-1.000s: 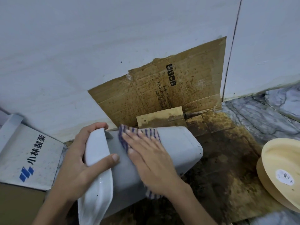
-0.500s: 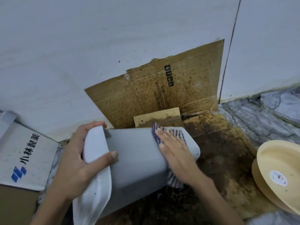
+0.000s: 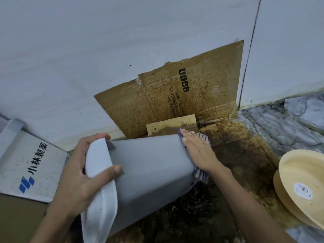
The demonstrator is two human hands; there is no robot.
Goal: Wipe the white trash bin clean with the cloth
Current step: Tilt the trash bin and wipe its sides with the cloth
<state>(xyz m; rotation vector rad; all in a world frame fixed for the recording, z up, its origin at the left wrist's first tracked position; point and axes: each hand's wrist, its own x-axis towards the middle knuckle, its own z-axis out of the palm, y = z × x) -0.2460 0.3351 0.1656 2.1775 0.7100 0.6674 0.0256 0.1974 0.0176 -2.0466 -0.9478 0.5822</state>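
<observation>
The white trash bin (image 3: 147,171) lies tipped on its side over the stained cardboard on the floor (image 3: 242,172), its open rim toward me at about 7 o'clock and its closed bottom pointing away toward 2 o'clock. Its side is smooth, plain and matte, the rim a brighter white lip with a few wet specks.

My left hand (image 3: 82,174) is at the rim end, at 9 o'clock from the bin's middle, closed around the lip with the thumb lying on the outer wall and the fingers curled over the far edge. My right hand (image 3: 198,151) is at the bottom end, at 2 o'clock, laid flat and open with fingers straight, pressing the striped cloth (image 3: 201,174) against the bin's base; the cloth shows past my fingertips and below my palm.

Behind the bin, at 12 o'clock, a spotted cardboard sheet (image 3: 166,95) leans on the wall (image 3: 87,50). At 9 o'clock lies a white box with blue printing (image 3: 26,165); at 3 o'clock, a pale yellow bowl (image 3: 301,188).
</observation>
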